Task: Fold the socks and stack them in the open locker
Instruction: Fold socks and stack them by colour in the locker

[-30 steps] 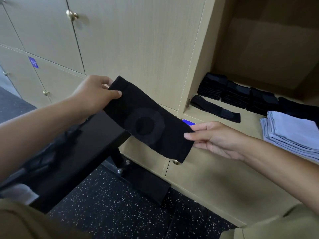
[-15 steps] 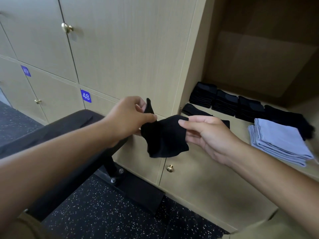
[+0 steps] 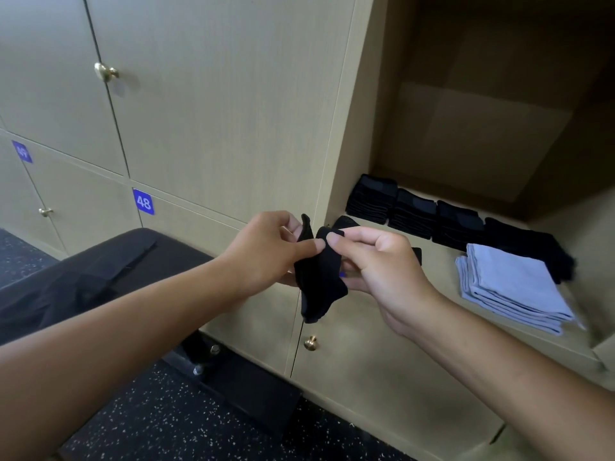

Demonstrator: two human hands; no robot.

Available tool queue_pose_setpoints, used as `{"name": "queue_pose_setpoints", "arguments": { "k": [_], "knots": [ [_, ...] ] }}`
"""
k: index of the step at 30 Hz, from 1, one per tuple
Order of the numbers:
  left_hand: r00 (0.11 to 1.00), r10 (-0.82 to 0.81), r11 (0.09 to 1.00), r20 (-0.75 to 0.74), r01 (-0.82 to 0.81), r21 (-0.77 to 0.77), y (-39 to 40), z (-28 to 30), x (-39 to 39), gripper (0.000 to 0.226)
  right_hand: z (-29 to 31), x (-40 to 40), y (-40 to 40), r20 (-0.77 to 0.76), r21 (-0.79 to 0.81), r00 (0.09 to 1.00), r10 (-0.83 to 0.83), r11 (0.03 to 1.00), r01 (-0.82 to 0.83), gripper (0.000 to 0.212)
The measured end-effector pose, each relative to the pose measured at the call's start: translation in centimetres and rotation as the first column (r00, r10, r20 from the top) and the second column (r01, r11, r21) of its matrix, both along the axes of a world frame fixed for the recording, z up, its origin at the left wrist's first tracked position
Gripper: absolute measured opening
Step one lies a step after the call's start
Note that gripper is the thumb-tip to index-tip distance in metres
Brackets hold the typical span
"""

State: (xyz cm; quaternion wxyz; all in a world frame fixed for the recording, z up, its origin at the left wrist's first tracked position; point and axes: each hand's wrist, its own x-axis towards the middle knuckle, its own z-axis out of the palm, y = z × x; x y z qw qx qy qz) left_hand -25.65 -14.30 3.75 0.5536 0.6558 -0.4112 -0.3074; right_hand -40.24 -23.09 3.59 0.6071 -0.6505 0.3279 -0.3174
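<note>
Both hands have closed together: left hand (image 3: 266, 251) and right hand (image 3: 382, 264) now pinch the doubled-over black fabric sock (image 3: 319, 281), thumbs touching.

Colours seen at the locker wall

A black sock (image 3: 319, 281), black sock stacks (image 3: 412, 212), pale blue folded cloths (image 3: 512, 291), a blue number tag (image 3: 143, 201) lettered white, and black white-speckled flooring (image 3: 166, 424) are shown.
</note>
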Motion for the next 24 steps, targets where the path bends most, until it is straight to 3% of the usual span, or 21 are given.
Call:
{"name": "queue_pose_setpoints", "arguments": {
  "k": [7,15,24],
  "knots": [
    [0.998,-0.065,0.997,0.009,0.065,-0.038,-0.2,-0.1,-0.4,0.038,0.4,-0.5,0.3,0.038,-0.043,0.998,-0.041,0.998,0.042,0.013],
    [0.979,-0.165,0.984,0.124,0.171,-0.041,-0.1,0.7,-0.6,0.050,1.4,-1.0,0.8,0.068,-0.035,0.998,-0.001,0.999,0.003,0.029],
    [0.984,-0.161,0.986,0.072,0.163,-0.019,-0.3,1.2,-0.9,0.055,0.7,-1.7,-0.2,-0.093,-0.252,0.996,-0.012,0.968,-0.012,0.030]
  ]
}}
